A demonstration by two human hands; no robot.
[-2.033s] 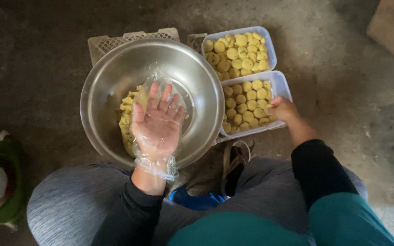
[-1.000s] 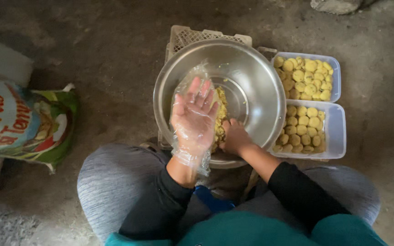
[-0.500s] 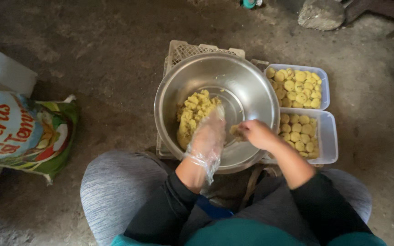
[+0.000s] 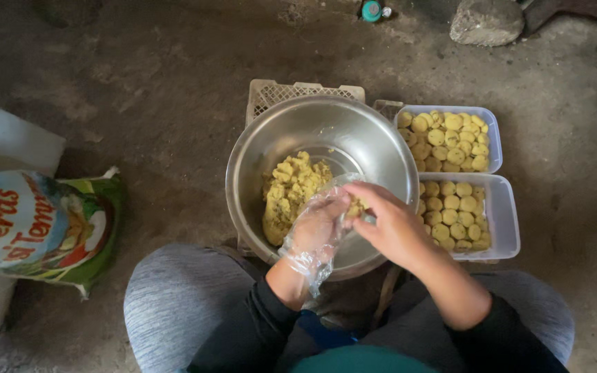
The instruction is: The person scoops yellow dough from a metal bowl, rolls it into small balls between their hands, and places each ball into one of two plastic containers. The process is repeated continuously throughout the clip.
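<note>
A steel bowl [image 4: 354, 131] sits on a beige crate, with a heap of yellow dough [image 4: 290, 190] in its left half. My left hand [image 4: 318, 224], inside a clear plastic glove, reaches into the bowl beside the dough. My bare right hand [image 4: 390, 222] meets it over the bowl's near side, fingers pinching a small yellow lump at the left fingertips. Which hand carries the lump I cannot tell.
Two clear plastic boxes lie right of the bowl: the far box [image 4: 493, 141] and the near box [image 4: 506, 221], both filled with several small yellow dough rounds. A printed sack [image 4: 43, 224] lies on the floor at left. A stone [image 4: 485, 21] rests at the top.
My gloved left hand dropped from held up, fingers spread, down into the bowl. My right hand came from the near box to the left fingertips. The view shifted left and closer.
</note>
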